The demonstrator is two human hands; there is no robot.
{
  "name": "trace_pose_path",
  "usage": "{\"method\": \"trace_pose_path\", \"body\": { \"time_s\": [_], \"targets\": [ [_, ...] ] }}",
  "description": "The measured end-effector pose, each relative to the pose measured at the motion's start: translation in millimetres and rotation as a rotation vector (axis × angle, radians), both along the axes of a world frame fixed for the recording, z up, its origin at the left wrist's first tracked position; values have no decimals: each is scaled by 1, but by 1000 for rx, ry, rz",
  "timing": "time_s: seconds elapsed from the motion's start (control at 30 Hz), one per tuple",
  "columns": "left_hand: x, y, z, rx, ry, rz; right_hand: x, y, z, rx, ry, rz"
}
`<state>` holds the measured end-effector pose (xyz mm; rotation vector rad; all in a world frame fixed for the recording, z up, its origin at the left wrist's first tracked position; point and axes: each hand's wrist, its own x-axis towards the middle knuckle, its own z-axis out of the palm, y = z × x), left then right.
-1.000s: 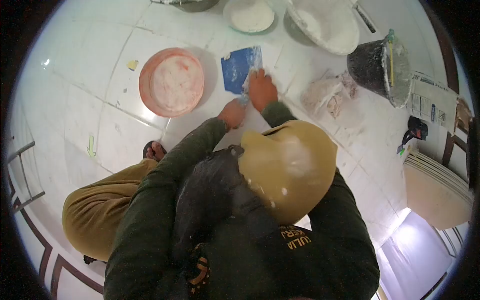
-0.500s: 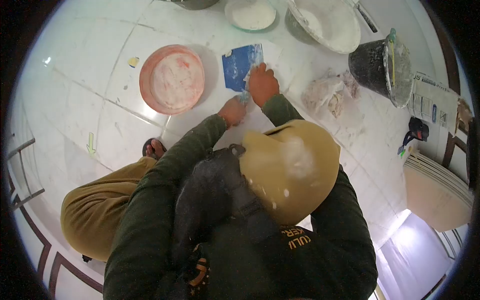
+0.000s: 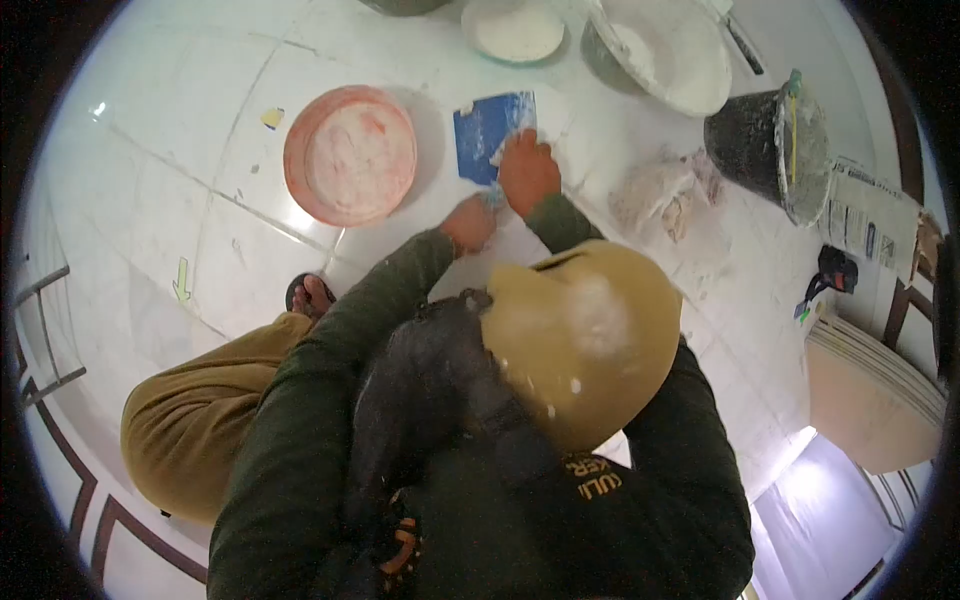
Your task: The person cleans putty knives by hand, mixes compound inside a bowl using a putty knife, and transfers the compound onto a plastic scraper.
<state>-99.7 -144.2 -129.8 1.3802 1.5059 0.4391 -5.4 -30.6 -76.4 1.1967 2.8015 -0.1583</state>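
My left hand [image 3: 470,226] is closed around the lower, narrow end of a blue putty scraper [image 3: 480,140]. The scraper's flat, broad blade carries white smears, most of them near its right edge. My right hand [image 3: 528,174] lies against that right edge with curled fingers. A small whitish bit shows beside its fingertips, and what it pinches is too hidden to name. Left of the scraper stands a round, reddish pan [image 3: 350,155] coated inside with white residue.
Behind are a bowl of white powder [image 3: 513,30] and a large basin [image 3: 655,55] with white material. A dark bucket [image 3: 750,145] lies tilted at right, near a crumpled plastic bag [image 3: 665,195]. A cardboard box [image 3: 870,215] and stacked panels [image 3: 875,395] stand at the right side.
The view has shifted slightly, so the floor items appear a little further right. Both hands keep nearly the same place at the blue scraper; the right hand has moved slightly down along its edge.
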Motion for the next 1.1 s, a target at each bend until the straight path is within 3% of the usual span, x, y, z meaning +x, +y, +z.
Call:
{"method": "trace_pose_path", "body": {
  "time_s": [0.1,0.17,0.23,0.3,0.43,0.5,0.53,0.6,0.67,0.77,0.9,0.97,1.03,1.07,1.1],
  "targets": [
    [-1,2,-3,-53,-39,13,3,-3,-7,-37,-43,-56],
    [-11,14,25,-146,-83,27,6,-19,-23,5,25,-101],
    [1,15,48,-352,-151,233,8,-11,-27,40,-32,-60],
    [-1,13,41,-361,-223,187,4,5,0,-20,-82,-8],
    [-2,17,50,-422,-221,271,10,-11,-35,-40,47,-150],
    [0,16,47,-474,-257,304,0,12,6,-172,54,-224],
    [0,16,44,-501,-300,321,7,18,-10,-48,-15,-31],
    [-1,17,49,-549,-339,342,5,-4,3,-10,106,-132],
    [-1,15,52,-528,-294,336,7,-22,-7,269,144,34],
    [1,16,49,-512,-263,316,5,7,4,-185,-67,-143],
    [-2,20,52,-511,-234,265,6,-15,-16,-170,102,-369],
    [-2,21,56,-486,-69,216,2,-11,5,65,124,-196],
    [2,20,57,-583,-156,258,15,10,-10,57,-67,-71],
    [4,12,43,-600,-456,444,17,17,-23,-37,24,-209],
    [1,17,47,-581,-389,369,16,12,-22,-28,13,-199]
  ]
}}
